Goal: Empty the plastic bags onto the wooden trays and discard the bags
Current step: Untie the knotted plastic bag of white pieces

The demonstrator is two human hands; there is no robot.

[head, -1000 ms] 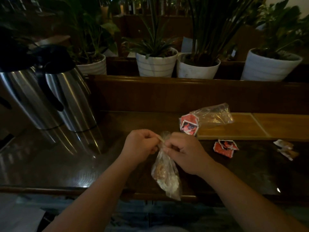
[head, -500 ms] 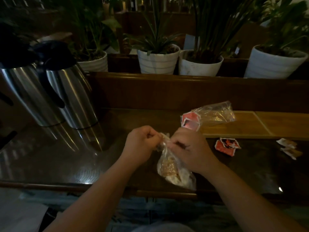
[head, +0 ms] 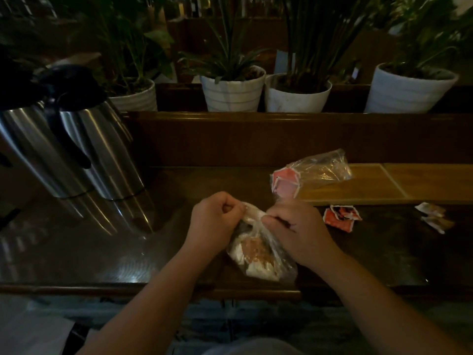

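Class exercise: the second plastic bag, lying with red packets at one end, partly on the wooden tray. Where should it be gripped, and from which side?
Grip the second plastic bag at its clear, crumpled far-right end, coming from above the wooden tray. The red packets crowd the left end, so lifting the lighter end would probably tip them out.

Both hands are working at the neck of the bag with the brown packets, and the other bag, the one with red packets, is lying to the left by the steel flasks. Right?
Not quite. In the head view both hands, left hand and right hand, do pinch the neck of the brown-packet bag, but the red-packet bag lies to the right, its far end on the wooden tray, well away from the steel flasks.
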